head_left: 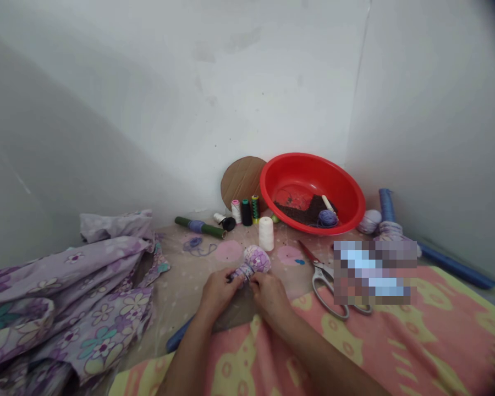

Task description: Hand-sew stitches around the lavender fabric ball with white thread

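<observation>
A small stuffed bundle of purple floral fabric (256,258) lies on the floor mat in front of me. My left hand (218,290) and my right hand (269,292) meet at its gathered neck, with the fingers of both closed around it. The round end of the bundle points away from me. Just beyond it stands a white thread cone (266,233). Large scissors (326,280) with red blades and white handles lie to the right of my right hand.
A red basin (313,190) holding dark fabric and purple yarn sits by the wall corner, next to a cardboard disc (242,180) and several thread spools (246,212). A green roll (200,226) lies left of them. Purple floral cloth (66,297) is piled at the left. A pink-yellow blanket (396,341) covers the near right.
</observation>
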{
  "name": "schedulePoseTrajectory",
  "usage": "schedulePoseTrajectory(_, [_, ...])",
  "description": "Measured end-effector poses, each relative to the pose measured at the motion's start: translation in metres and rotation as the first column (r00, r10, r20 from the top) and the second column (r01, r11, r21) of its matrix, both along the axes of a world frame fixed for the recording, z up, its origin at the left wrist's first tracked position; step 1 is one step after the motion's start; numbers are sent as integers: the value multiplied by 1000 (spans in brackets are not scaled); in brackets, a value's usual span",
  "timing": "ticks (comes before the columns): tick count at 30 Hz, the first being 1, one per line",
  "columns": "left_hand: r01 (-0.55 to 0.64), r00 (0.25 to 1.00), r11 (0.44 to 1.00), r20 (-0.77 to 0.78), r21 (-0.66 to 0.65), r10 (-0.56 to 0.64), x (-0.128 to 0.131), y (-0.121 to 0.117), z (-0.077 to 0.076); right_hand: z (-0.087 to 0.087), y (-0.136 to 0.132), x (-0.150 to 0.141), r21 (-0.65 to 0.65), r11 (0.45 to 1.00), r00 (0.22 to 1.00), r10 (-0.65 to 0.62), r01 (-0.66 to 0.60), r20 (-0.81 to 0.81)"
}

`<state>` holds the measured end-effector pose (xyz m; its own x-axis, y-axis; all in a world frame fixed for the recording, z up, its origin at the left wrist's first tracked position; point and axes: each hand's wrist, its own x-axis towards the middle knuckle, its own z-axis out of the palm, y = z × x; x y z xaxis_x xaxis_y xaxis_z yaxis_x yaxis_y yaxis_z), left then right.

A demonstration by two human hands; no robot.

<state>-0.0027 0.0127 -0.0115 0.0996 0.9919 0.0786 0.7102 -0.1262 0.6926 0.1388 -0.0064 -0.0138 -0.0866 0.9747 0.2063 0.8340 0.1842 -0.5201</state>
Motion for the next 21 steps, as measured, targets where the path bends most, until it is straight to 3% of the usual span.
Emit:
schedulePoseTrajectory(10, [-24, 999, 1000, -41, 16, 24, 2, -4, 6, -10, 3, -5, 29, 999, 989, -34, 38, -142])
schedulePoseTrajectory(15, [13, 999, 999, -47, 41, -11, 1, -3, 3, -13, 6, -7, 38, 998, 988, -49, 56, -148])
schedulePoseTrajectory(21, [-24, 999, 999, -44, 32, 25, 2, -5, 7, -11, 5, -3, 24, 999, 990, -42, 46, -133])
